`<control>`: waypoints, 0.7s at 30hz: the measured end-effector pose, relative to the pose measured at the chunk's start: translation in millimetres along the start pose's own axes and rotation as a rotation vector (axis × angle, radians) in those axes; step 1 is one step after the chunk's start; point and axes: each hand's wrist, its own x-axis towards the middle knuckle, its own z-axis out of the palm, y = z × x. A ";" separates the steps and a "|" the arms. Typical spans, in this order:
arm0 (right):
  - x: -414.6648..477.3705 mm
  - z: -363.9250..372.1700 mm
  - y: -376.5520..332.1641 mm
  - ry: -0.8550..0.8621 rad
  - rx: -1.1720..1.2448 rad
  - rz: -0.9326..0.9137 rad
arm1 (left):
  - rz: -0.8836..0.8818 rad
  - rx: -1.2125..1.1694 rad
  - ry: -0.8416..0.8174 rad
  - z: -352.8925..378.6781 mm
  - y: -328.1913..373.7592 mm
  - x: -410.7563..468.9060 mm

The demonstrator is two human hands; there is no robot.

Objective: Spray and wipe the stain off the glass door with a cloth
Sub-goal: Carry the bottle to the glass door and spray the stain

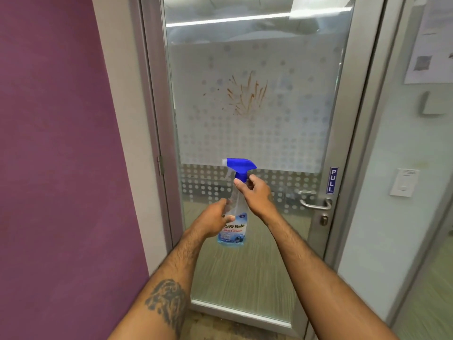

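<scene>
A brown streaky stain marks the frosted, dotted part of the glass door, above my hands. I hold a clear spray bottle with a blue trigger head upright in front of the door, its nozzle pointing left. My left hand grips the bottle's body. My right hand is closed around the neck just under the blue head. No cloth is in view.
A purple wall stands on the left beside the grey door frame. A metal lever handle and a blue PULL sign sit on the door's right side. A light switch and paper notices hang on the right wall.
</scene>
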 end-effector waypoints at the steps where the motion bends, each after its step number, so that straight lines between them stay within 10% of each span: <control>1: 13.7 3.8 4.5 -0.005 0.006 -0.004 | 0.000 0.006 0.006 -2.4 -2.5 12.5; 21: 212.6 37.8 28.5 -0.049 0.050 -0.032 | 0.036 -0.053 -0.044 -60.0 -22.0 205.7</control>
